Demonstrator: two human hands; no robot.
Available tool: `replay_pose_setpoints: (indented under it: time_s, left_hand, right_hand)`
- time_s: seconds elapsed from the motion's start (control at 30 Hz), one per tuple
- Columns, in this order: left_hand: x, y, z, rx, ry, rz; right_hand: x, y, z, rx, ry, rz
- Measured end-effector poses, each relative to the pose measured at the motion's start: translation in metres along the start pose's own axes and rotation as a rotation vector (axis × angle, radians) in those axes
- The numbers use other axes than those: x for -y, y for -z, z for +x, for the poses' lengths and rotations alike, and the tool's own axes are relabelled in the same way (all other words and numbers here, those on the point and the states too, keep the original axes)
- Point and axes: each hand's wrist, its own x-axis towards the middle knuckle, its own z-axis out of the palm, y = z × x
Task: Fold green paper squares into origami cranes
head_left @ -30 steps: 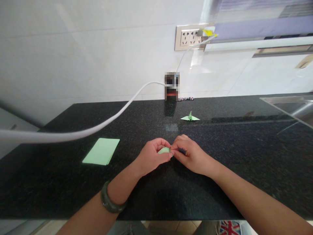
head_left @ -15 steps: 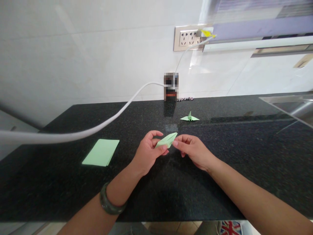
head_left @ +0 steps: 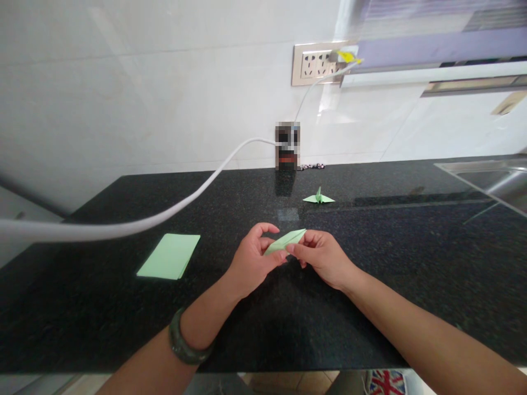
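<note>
Between my two hands is a folded green origami paper (head_left: 285,240), narrow and pointed toward the upper right. My left hand (head_left: 253,258) pinches its left end between thumb and fingers, with the index finger lifted off. The right edge is pinched by my right hand (head_left: 323,253), whose thumb presses on the paper's near side; its other fingers are partly hidden behind. Beyond my hands, a finished green paper crane (head_left: 319,197) stands on the black countertop (head_left: 230,203). To the left of my left hand lies a stack of green paper sheets (head_left: 169,257).
A thick white cable (head_left: 197,193) arcs over the counter's left side to a pixelated object (head_left: 287,145) against the wall. Beside it lies a small beaded string (head_left: 313,166). A metal sink (head_left: 494,178) is at the right; a socket panel (head_left: 316,65) is on the wall.
My right thumb has moved left, farther onto the folded paper, and now presses on its near side. The paper has tilted flatter and shifted slightly right.
</note>
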Motion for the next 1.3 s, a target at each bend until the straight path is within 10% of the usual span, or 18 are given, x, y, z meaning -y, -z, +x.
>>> replay_pose_setpoints:
  time_s: [0.47,0.8,1.07,1.17,1.3]
  left_hand:
    - [-0.005,0.001,-0.002,0.048,0.040,-0.071]
    - [0.000,0.003,-0.004,-0.102,-0.603,0.857]
    - [-0.002,0.006,-0.001,-0.169,-0.296,0.566]
    - [-0.002,0.007,0.001,-0.081,-0.169,0.426]
    - [-0.003,0.007,0.001,-0.025,-0.093,0.296]
  right_hand:
    - [0.006,-0.001,-0.001,0.010,-0.136,0.280]
    - [0.005,0.003,0.001,0.005,-0.205,0.317]
    - [0.010,0.009,0.001,-0.358,0.341,-0.363]
    - [0.014,0.013,-0.001,-0.106,0.506,-0.528]
    - [0.011,0.011,-0.002,0.025,0.379,-0.460]
